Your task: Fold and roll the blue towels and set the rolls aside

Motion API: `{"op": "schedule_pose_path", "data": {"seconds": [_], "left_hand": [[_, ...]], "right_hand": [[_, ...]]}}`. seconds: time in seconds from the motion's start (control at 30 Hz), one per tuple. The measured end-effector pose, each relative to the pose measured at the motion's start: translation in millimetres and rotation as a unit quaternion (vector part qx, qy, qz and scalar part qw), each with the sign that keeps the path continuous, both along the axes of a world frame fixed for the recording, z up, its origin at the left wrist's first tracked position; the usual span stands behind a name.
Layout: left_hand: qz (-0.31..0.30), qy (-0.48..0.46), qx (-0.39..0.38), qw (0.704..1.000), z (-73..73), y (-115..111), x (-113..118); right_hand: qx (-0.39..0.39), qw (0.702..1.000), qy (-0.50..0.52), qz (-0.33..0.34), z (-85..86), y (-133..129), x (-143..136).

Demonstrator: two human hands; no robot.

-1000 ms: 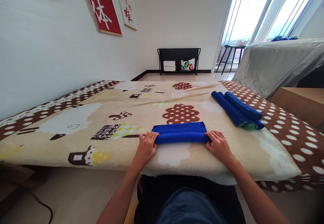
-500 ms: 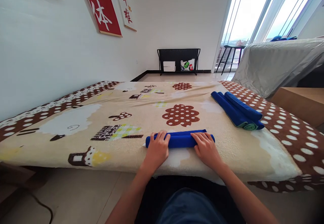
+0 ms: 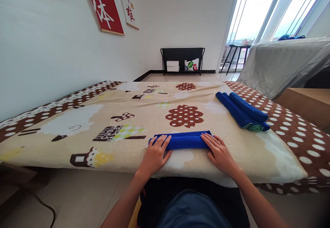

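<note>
A blue towel point(image 3: 187, 143), mostly rolled up with a flat strip along its far side, lies near the bed's front edge. Across its left end rests my left hand point(image 3: 154, 154), fingers stretched over the roll and thumb apart on the near side. My right hand point(image 3: 221, 154) lies likewise over the right end, its fingers extended on the cloth and its thumb off to the near side. Both palms face down. A small white tag shows by the left end. Farther right sit several rolled blue towels point(image 3: 241, 113), one with a greenish coiled end.
The bed carries a cream blanket point(image 3: 149, 118) with brown dotted borders. A cardboard box point(image 3: 304, 106) and plastic-covered furniture point(image 3: 281, 63) stand at right. Beyond the bed are a black rack point(image 3: 182, 60) and a stool point(image 3: 235, 58); a wall runs along the left.
My fingers have straightened over the towel, and my thumbs have come away from it toward me. My right hand has shifted slightly right. The other rolls stay put.
</note>
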State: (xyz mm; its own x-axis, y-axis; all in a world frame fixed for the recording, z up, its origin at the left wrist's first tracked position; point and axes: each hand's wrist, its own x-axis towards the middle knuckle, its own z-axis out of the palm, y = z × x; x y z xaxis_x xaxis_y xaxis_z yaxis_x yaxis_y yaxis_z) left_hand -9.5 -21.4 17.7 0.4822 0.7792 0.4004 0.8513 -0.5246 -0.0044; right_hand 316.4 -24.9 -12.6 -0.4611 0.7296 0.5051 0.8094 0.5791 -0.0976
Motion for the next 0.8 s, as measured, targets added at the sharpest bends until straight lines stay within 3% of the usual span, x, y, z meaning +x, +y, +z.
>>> {"op": "schedule_pose_path", "data": {"seconds": [0.13,0.23,0.43,0.67,0.8], "left_hand": [[0.002,0.018,0.011,1.0,-1.9,-5,-23],[0.018,0.018,0.013,1.0,-5.3,-3,-27],[0.045,0.034,0.01,0.998,3.4,12,-17],[0.069,0.054,-0.008,0.996,21.8,6,-18],[0.062,0.054,0.022,0.996,24.6,6,10]], "right_hand": [[0.004,1.0,-0.008,-0.021,-7.2,-4,15],[0.02,0.999,0.001,-0.034,-9.1,2,13],[0.014,0.997,0.038,-0.064,6.0,20,-1],[-0.039,0.996,0.008,-0.076,24.0,13,-11],[0.006,0.993,-0.005,-0.114,27.2,12,-39]]}}
